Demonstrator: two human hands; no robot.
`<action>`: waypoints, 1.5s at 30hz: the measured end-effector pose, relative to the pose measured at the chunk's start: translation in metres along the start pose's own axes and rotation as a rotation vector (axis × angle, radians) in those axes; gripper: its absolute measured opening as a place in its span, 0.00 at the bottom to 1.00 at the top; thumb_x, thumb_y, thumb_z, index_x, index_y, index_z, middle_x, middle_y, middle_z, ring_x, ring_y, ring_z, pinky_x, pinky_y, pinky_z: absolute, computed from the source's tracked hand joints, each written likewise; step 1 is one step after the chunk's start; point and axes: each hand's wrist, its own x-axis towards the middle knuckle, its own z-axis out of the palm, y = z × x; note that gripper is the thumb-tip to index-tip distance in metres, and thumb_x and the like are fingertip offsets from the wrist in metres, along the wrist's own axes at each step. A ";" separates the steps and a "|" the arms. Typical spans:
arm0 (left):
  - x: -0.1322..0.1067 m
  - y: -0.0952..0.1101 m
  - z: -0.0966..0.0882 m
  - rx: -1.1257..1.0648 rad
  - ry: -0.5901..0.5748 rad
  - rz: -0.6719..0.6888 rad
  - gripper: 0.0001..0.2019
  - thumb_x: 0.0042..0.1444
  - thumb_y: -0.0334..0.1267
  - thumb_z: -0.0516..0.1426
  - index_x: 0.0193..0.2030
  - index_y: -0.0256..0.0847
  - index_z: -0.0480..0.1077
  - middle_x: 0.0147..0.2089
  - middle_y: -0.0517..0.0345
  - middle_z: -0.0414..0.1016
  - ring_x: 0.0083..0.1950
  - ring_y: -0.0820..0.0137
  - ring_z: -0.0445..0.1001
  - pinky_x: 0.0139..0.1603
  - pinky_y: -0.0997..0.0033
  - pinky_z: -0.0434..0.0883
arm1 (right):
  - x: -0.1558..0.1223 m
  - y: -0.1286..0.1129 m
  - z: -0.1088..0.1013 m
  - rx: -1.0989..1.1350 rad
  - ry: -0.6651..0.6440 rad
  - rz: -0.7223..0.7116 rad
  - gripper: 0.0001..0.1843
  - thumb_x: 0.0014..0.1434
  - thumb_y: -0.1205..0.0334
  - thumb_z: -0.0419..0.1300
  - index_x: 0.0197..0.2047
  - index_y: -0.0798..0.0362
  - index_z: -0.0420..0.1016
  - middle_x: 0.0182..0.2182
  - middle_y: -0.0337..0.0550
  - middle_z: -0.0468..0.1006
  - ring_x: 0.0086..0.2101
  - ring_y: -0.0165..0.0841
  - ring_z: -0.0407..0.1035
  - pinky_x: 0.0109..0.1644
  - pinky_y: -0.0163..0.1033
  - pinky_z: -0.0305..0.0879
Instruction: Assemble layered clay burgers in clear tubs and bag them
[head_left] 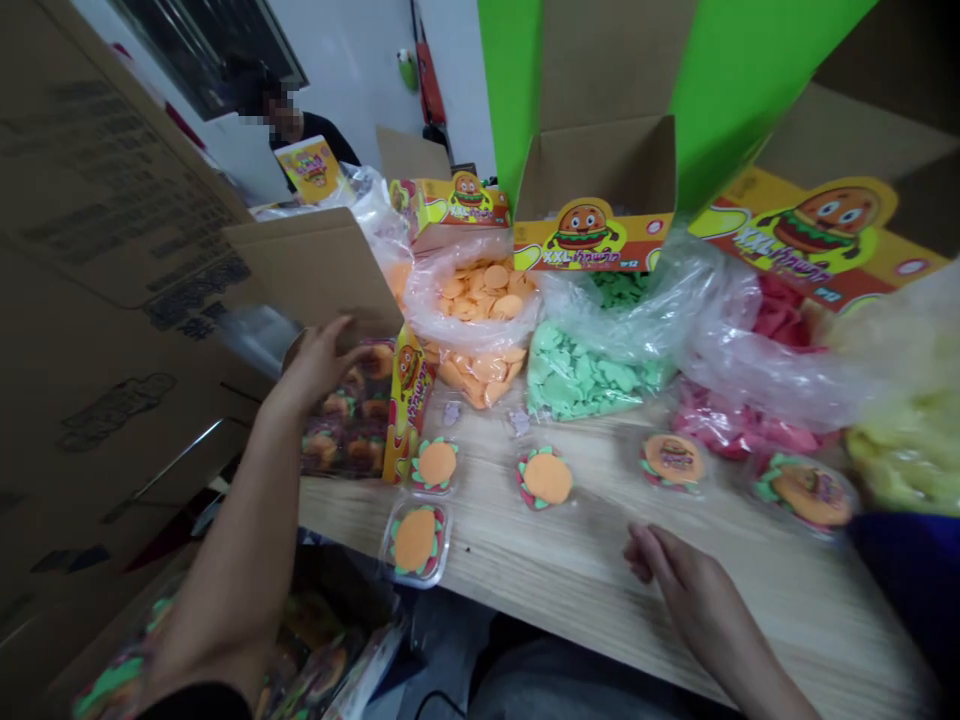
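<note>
On the pale wooden desk (pixel 570 570), at nine o'clock, the open yellow-sided cardboard carton of wrapped burger sweets (pixel 352 425) runs twelve to six. The left hand (pixel 319 365), fingers spread, lies on its contents, the nearer one. The right hand (pixel 675 575), loosely curled and empty, rests at five o'clock.

Candy packing room, wooden table (pixel 600 570), bulk gummy bags (pixel 592 370), burger-printed cartons (pixel 592 240), stacked cardboard (pixel 97 250)

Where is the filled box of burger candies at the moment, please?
In the head view, the filled box stands at the left end of the wooden table, under the left hand, just left of the bag of orange pieces.
</note>
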 end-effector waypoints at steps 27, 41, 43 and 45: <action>-0.126 0.131 0.152 -0.397 -0.496 0.344 0.24 0.56 0.44 0.52 0.59 0.46 0.53 0.60 0.53 0.61 0.58 0.66 0.63 0.53 0.65 0.66 | -0.002 -0.012 0.009 1.156 -0.162 0.465 0.28 0.54 0.57 0.59 0.56 0.57 0.59 0.26 0.45 0.78 0.25 0.28 0.72 0.31 0.31 0.68; -0.202 0.154 0.141 -0.460 -0.365 0.542 0.29 0.52 0.36 0.58 0.59 0.53 0.51 0.66 0.54 0.39 0.66 0.62 0.45 0.62 0.59 0.57 | -0.031 -0.041 -0.015 1.262 -0.157 0.291 0.19 0.58 0.59 0.56 0.53 0.53 0.66 0.27 0.43 0.78 0.26 0.30 0.73 0.31 0.34 0.67; -0.202 0.159 0.133 -0.469 -0.315 0.594 0.29 0.52 0.35 0.58 0.59 0.54 0.53 0.66 0.56 0.40 0.66 0.62 0.46 0.61 0.59 0.59 | -0.038 -0.047 -0.021 1.277 -0.178 0.268 0.19 0.60 0.59 0.54 0.54 0.53 0.65 0.27 0.44 0.78 0.27 0.31 0.73 0.33 0.36 0.68; -0.202 0.163 0.127 -0.482 -0.282 0.640 0.28 0.51 0.36 0.58 0.58 0.55 0.54 0.66 0.58 0.42 0.65 0.61 0.47 0.60 0.58 0.61 | -0.044 -0.053 -0.027 1.320 -0.173 0.238 0.19 0.61 0.57 0.51 0.54 0.52 0.66 0.28 0.45 0.79 0.28 0.32 0.73 0.35 0.38 0.68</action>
